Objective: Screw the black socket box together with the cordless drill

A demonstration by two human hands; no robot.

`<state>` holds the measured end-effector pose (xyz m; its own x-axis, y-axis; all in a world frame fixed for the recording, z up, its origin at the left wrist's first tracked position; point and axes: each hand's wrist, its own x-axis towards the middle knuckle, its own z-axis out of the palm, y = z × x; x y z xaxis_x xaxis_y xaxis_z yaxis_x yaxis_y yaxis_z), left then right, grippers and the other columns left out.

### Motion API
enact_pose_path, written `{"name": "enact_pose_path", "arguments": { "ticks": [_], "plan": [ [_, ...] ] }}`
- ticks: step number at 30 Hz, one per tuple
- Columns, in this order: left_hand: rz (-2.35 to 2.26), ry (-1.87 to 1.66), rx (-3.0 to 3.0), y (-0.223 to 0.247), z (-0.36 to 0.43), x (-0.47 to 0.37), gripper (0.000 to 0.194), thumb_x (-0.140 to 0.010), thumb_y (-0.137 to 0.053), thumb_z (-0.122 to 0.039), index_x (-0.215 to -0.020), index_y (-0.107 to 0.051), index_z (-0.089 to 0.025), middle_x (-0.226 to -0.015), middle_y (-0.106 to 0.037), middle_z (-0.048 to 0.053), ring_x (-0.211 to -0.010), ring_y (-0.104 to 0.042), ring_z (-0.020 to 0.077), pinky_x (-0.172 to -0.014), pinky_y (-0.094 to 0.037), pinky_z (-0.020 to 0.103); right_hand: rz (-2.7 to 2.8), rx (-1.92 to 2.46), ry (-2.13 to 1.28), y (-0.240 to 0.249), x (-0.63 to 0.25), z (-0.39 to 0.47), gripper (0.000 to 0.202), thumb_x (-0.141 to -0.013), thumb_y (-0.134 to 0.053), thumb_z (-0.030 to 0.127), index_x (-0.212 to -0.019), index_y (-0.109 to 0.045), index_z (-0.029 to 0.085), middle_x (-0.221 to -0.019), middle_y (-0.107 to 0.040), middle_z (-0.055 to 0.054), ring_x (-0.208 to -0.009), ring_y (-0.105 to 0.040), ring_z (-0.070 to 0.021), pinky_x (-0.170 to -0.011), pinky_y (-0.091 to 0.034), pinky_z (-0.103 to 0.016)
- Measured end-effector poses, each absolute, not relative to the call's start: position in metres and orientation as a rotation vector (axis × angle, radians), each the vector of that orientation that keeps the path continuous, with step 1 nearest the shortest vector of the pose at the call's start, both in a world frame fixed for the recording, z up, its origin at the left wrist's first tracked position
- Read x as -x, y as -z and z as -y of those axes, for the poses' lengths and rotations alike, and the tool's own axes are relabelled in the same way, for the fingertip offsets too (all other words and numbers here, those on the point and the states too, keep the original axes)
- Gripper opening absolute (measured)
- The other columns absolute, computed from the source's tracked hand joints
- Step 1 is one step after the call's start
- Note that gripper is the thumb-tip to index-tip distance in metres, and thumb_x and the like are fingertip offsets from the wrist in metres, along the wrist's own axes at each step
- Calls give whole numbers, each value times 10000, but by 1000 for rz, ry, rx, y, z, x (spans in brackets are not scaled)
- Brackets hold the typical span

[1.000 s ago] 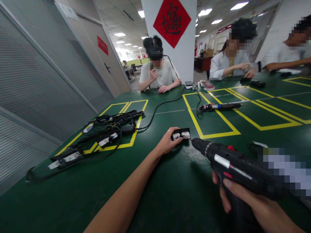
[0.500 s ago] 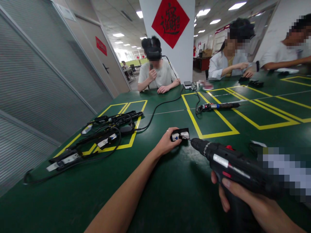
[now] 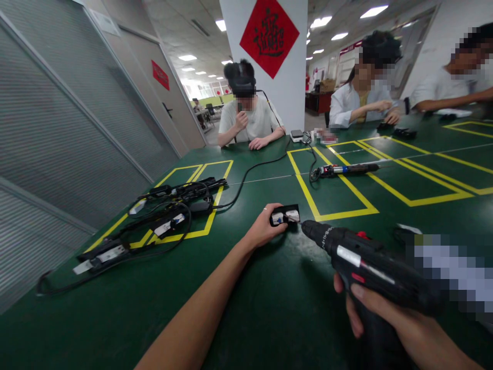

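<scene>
My left hand point(image 3: 268, 226) grips a small black box-like part point(image 3: 291, 209) with white and blue pieces inside, just above or on the green tabletop point(image 3: 246, 308); which of the two I cannot tell. My right hand point(image 3: 370, 303) is wrapped round the handle of a black cordless drill point(image 3: 358, 257), one finger near the trigger. The drill points left, and its thin bit reaches the right end of the black part. Whether the bit touches a screw is too small to see.
Black cable assemblies point(image 3: 181, 200) lie at the left inside yellow tape outlines. A pen-like tool point(image 3: 350, 169) with a cord rests beyond my hands. A thin cable point(image 3: 246, 177) crosses the table. Co-workers point(image 3: 250, 113) sit at the far side. A blurred pale object point(image 3: 454, 267) lies right of the drill.
Almost nothing differs. Both hands, the black part and the drill keep their places, with only a slight shift of the whole view.
</scene>
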<state>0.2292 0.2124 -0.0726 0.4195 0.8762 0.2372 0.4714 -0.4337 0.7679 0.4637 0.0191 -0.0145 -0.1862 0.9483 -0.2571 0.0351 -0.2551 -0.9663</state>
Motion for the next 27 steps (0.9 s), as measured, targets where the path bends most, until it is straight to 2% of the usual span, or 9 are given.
{"name": "enact_pose_path", "arguments": {
  "ticks": [27],
  "plan": [
    [-1159, -855, -2076, 72, -212, -230, 502, -731, -620, -267, -1205, -471, -191, -1112, -559, 63, -969, -560, 181, -883, -462, 311, 1236, 1423, -1567, 12, -462, -20, 275, -900, -455, 496, -930, -587, 256, -588, -649, 28, -604, -602, -194, -681, -429, -342]
  ]
}}
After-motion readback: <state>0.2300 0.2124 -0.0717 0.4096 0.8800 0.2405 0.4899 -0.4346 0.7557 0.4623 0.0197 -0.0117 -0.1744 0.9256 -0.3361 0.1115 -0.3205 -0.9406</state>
